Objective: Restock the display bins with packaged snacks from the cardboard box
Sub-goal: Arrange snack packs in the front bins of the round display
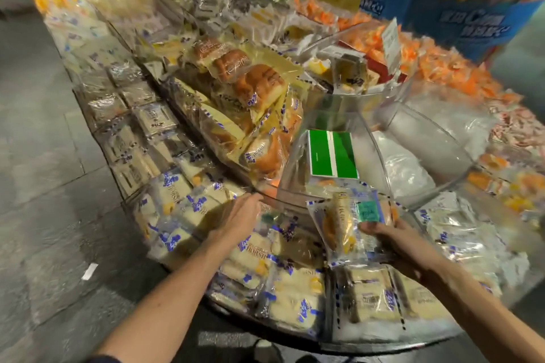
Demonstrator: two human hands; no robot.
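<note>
Right hand [392,234]: fingers pinch a crinkly clear snack packet [345,227], soft yellow cake inside.
Packet place: by the round clear plastic bin [290,174] (green card [333,153] inside).
Left hand [236,215]: fingers out flat, holding nothing.

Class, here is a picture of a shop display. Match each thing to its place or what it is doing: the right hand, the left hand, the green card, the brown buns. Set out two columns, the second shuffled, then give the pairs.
Column one
1. right hand
2. left hand
3. green card
4. brown buns

Column two
A. inside the clear bin
B. piled in yellow-edged wrappers, left of that bin
C. grips a wrapped snack
D. stretched toward the bin's near rim

Pairs: 1-C, 2-D, 3-A, 4-B
</note>
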